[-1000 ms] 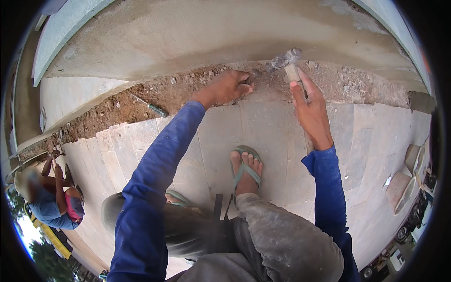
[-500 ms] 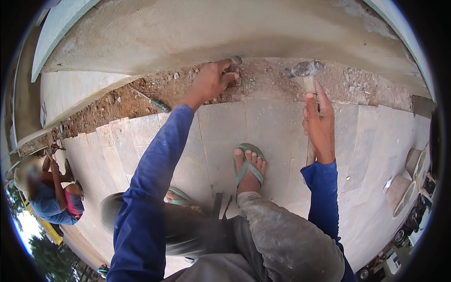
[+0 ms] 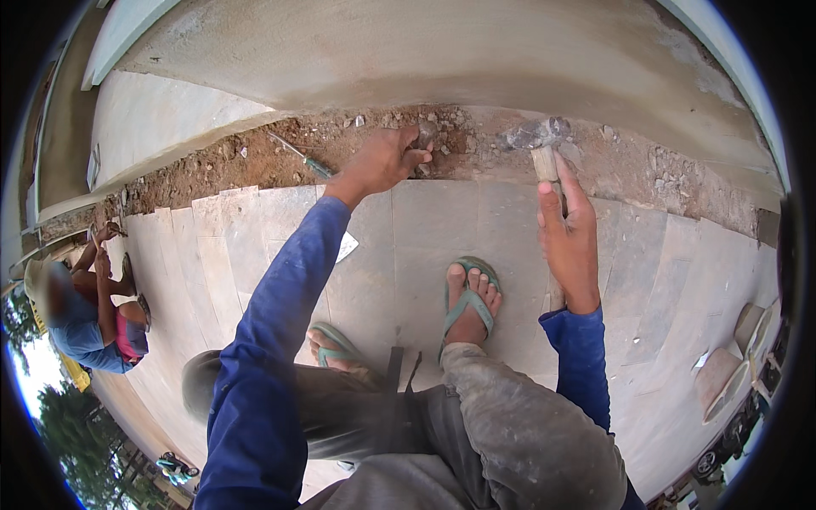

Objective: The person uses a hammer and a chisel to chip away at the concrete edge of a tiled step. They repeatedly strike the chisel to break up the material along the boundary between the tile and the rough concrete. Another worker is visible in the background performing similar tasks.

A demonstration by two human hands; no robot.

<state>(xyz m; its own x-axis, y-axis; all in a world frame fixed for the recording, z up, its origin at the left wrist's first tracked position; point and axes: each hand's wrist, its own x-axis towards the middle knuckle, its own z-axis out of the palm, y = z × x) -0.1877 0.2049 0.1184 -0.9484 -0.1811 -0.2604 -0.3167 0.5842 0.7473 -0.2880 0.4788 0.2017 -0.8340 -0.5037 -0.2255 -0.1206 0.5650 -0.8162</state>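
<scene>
My left hand (image 3: 382, 161) is closed, its thumb and fingers pinching a grey, rounded lump (image 3: 427, 132) that looks like a stone, low over the strip of broken soil at the wall's foot. My right hand (image 3: 571, 242) grips the wooden handle of a hammer (image 3: 544, 161). The grey hammer head, slightly blurred, is over the rubble to the right of the lump, apart from it. Left of my left hand, a screwdriver (image 3: 316, 167) with a green handle lies on the soil.
A plastered wall (image 3: 425, 59) rises along the far side of the soil strip (image 3: 229, 157). Paving tiles (image 3: 408, 297) lie under my sandalled feet. Another person (image 3: 89, 314) crouches at the far left. Round tubs (image 3: 722, 382) stand at the right, and a white scrap (image 3: 347, 246) lies beside my left forearm.
The view has turned a little. Hammer and right hand have come slightly left, closer to my left hand. Both grips stay the same, and the white scrap has come into sight.
</scene>
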